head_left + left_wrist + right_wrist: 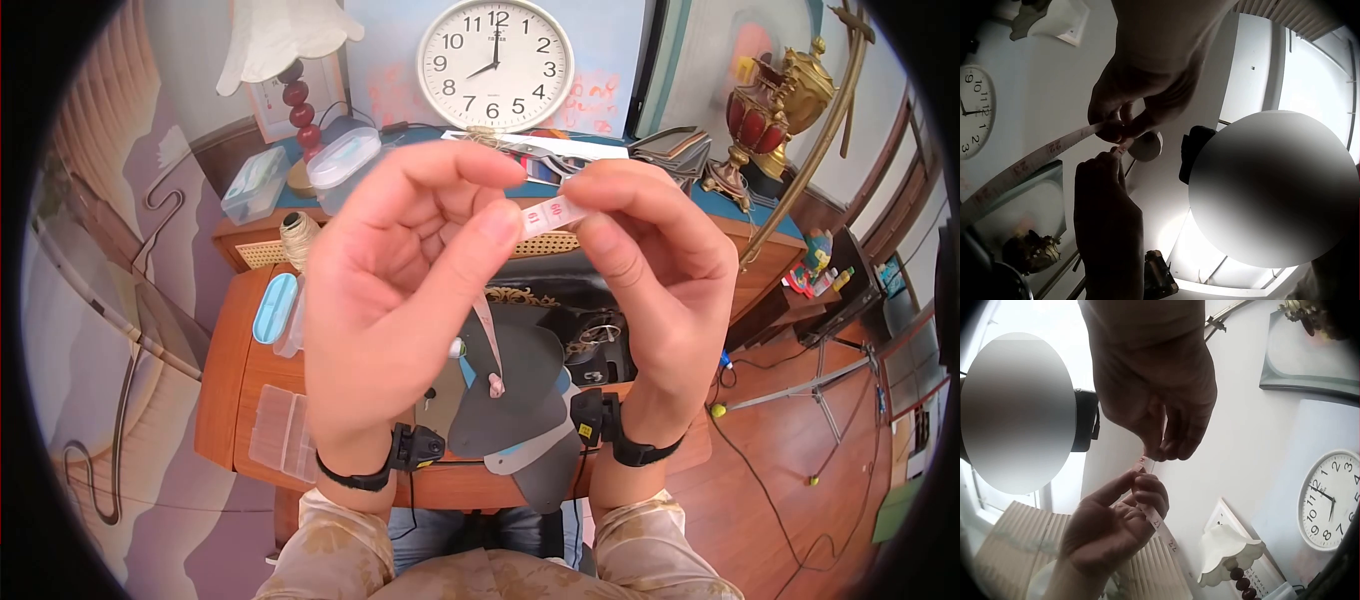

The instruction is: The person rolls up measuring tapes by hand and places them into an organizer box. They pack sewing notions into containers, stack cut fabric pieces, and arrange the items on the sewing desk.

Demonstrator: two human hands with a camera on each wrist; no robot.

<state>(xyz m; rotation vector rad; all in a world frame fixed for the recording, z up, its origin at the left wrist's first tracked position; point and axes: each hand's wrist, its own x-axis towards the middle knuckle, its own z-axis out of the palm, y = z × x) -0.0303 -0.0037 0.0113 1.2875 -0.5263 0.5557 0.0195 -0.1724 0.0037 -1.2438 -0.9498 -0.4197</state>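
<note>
A soft measuring tape (550,214), pale with red numbers, stretches in a short span between both hands, raised above the desk. My left hand (385,290) pinches it between thumb and fingers beside the number 61. The right hand (660,265) pinches the other end of this span, thumb below and index finger above. From the left hand a longer length hangs down to a small pinkish bunch over dark grey flat pieces (535,430). In the left wrist view the hanging tape (1019,169) runs off toward the lower left; in the right wrist view it passes below the left hand (1107,528).
Behind the hands stand a wall clock (497,65), a lamp (290,45) and scissors (545,155). A thread spool (298,238), a blue case (275,308) and a clear box (282,430) sit at the left. A black sewing machine (590,345) lies beyond the grey pieces.
</note>
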